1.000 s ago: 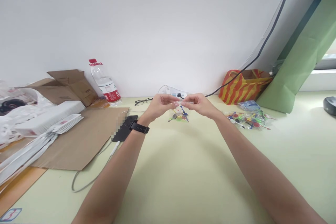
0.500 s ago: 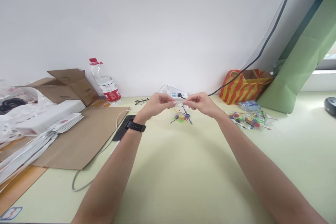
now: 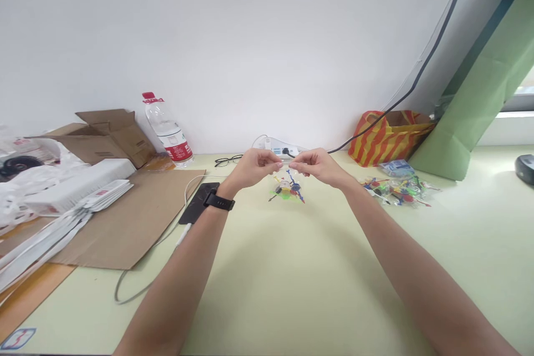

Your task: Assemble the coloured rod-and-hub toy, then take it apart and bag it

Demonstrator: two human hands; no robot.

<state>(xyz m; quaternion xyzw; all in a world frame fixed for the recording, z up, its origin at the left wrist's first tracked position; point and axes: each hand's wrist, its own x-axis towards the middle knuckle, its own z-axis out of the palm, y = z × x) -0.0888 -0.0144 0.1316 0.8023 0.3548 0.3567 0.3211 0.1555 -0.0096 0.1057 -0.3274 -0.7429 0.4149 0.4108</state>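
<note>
A clear plastic bag of small colourful toy pieces (image 3: 286, 188) hangs between my hands above the table. Yellow, blue, red and green parts show through it, and some have arrow-like tips. My left hand (image 3: 259, 168), with a black band at the wrist, pinches the bag's top edge from the left. From the right, my right hand (image 3: 314, 166) pinches the same edge, its thumb and finger close to the left fingertips. The clear film at the fingertips is hard to make out.
More bagged toy pieces (image 3: 398, 190) lie at the right, before a red-and-yellow striped bag (image 3: 386, 136). Left are a black phone (image 3: 198, 203) with a cable, flat cardboard (image 3: 137, 217), a bottle (image 3: 171, 133) and an open box (image 3: 104, 136). Glasses (image 3: 227, 161) and a power strip (image 3: 280, 149) lie behind.
The bag has dropped slightly and its pieces have shifted a little to the left. My left hand has moved slightly to the right; both hands keep their pinch.
</note>
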